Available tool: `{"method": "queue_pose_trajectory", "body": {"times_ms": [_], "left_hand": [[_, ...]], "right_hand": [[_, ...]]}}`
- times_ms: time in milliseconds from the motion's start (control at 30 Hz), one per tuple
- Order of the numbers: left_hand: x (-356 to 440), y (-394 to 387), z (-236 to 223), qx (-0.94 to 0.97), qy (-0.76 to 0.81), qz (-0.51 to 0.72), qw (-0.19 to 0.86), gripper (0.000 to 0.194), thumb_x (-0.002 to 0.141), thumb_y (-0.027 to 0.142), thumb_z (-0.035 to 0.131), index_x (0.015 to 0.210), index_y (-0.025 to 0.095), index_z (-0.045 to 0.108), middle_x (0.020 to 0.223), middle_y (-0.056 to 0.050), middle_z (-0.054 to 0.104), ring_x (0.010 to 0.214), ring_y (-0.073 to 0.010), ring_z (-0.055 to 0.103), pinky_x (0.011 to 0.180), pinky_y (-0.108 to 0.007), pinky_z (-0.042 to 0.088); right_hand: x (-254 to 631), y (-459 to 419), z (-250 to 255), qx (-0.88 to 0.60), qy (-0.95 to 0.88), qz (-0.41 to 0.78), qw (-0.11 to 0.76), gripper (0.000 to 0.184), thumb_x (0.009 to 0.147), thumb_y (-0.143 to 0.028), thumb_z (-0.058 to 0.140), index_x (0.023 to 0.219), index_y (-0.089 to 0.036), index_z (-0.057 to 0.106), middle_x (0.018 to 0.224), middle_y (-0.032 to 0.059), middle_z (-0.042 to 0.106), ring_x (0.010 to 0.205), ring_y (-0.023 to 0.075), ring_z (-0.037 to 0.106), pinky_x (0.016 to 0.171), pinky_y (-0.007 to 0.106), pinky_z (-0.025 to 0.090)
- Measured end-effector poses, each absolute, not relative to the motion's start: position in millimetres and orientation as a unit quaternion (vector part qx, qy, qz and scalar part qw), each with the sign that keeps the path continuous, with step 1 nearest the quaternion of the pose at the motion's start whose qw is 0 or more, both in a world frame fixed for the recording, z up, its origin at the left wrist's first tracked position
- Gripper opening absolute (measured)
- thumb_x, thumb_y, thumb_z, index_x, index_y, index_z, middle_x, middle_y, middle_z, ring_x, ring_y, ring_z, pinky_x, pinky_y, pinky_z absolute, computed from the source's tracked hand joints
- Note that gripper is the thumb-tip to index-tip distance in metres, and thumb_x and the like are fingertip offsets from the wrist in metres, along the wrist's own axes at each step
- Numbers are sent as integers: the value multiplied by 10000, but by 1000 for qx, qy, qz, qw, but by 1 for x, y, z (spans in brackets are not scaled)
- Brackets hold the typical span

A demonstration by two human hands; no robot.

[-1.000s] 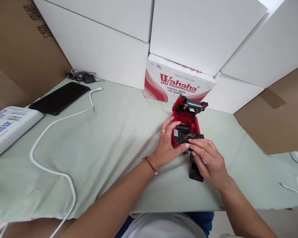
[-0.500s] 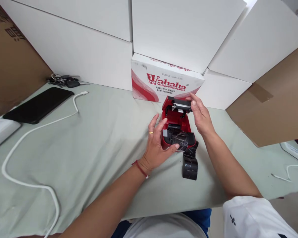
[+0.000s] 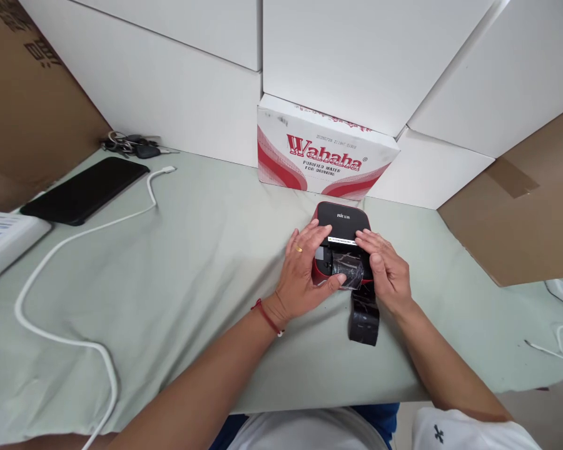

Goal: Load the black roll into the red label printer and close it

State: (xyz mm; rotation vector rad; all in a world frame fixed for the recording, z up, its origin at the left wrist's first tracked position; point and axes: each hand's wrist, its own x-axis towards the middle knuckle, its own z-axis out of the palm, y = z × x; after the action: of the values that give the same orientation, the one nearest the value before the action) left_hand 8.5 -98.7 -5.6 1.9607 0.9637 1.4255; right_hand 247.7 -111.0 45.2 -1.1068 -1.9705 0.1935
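A small red device with a black lid [image 3: 343, 220] lies on the pale green cloth, its lid now down. A black strip [image 3: 365, 315] hangs out of its near side and ends in a curl on the cloth. My left hand [image 3: 304, 275] cups the device's left side, thumb pressed on the strip near the slot. My right hand [image 3: 385, 269] rests flat on the lid's right part, fingers stretched toward the white label.
A Wahaha carton [image 3: 326, 153] and white boxes [image 3: 366, 56] wall the back. Brown cardboard [image 3: 520, 200] leans at the right. A black phone [image 3: 84, 189], keys [image 3: 131, 145], a white cable [image 3: 75, 237] and a white box [image 3: 2, 234] lie left.
The device's lid, raised before, is down. My right hand went from the strip up to the lid and came down with it. My left hand stayed at the device's side.
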Motion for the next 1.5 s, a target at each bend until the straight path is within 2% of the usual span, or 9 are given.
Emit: {"method": "queue_pose_trajectory", "body": {"times_ms": [267, 367, 500, 600, 700, 1033, 1167, 1300, 1500], "left_hand": [[4, -97, -10, 718, 348, 542, 265, 799, 1018, 676, 747, 1680, 310, 491, 1662, -177, 637, 1714, -418, 468, 1453, -700, 245], [1, -98, -5, 704, 322, 546, 319, 760, 1031, 633, 752, 1671, 303, 507, 1651, -169, 639, 1733, -397, 440, 1456, -664, 277], [-2, -96, 3, 588, 288, 605, 452, 601, 1095, 570, 681, 1610, 288, 555, 1518, -143, 728, 1544, -309, 638, 1379, -554, 439], [-5, -89, 5, 499, 285, 630, 522, 581, 1008, 515, 811, 1513, 320, 599, 1452, -103, 777, 1513, -291, 667, 1348, -518, 476], [-8, -82, 4, 466, 301, 616, 559, 737, 857, 475, 944, 1488, 344, 588, 1581, -98, 709, 1577, -311, 619, 1345, -519, 482], [0, -70, 1, 408, 344, 604, 592, 888, 703, 327, 876, 1493, 438, 485, 1764, -28, 488, 1787, -282, 339, 1511, -536, 220], [8, -69, 4, 409, 336, 612, 588, 842, 683, 276, 796, 1451, 418, 481, 1746, -10, 470, 1798, -255, 299, 1516, -498, 208], [11, -69, 2, 417, 329, 603, 596, 784, 722, 277, 738, 1448, 408, 473, 1717, -16, 478, 1745, -246, 361, 1445, -456, 348], [15, -70, -6, 427, 299, 583, 623, 618, 777, 318, 715, 1354, 334, 495, 1609, -45, 570, 1546, -237, 544, 1269, -392, 498]], "right_hand": [[245, -117, 46, -459, -806, 36, 371, 431, 1215, -346, 454, 1491, -286, 778, 1539, 92, 791, 1554, 233, 685, 1408, 582, 436], [241, -116, 41, -453, -796, 31, 401, 427, 1212, -315, 449, 1483, -276, 777, 1544, 98, 788, 1546, 228, 691, 1385, 553, 469], [235, -118, 38, -452, -785, 28, 422, 423, 1210, -315, 439, 1455, -258, 780, 1548, 109, 785, 1546, 238, 690, 1390, 569, 456], [232, -126, 39, -447, -797, 16, 407, 423, 1198, -349, 458, 1482, -260, 758, 1538, 116, 790, 1538, 255, 696, 1407, 594, 429], [225, -135, 39, -388, -828, -15, 404, 445, 1180, -364, 474, 1532, -259, 725, 1507, 119, 807, 1512, 251, 715, 1421, 577, 410], [216, -144, 38, -338, -849, -60, 403, 438, 1113, -279, 561, 1513, -265, 740, 1415, 95, 851, 1417, 244, 773, 1416, 562, 436], [216, -143, 40, -328, -849, -63, 410, 447, 1087, -237, 601, 1512, -235, 740, 1389, 113, 859, 1390, 253, 784, 1367, 554, 502], [220, -139, 43, -315, -860, -55, 397, 431, 1087, -255, 606, 1478, -256, 787, 1382, 119, 860, 1325, 280, 805, 1212, 566, 640], [225, -126, 93, -333, -866, 41, 372, 338, 1161, -322, 551, 1236, -230, 868, 1205, 104, 899, 1057, 239, 850, 925, 424, 708]]}}
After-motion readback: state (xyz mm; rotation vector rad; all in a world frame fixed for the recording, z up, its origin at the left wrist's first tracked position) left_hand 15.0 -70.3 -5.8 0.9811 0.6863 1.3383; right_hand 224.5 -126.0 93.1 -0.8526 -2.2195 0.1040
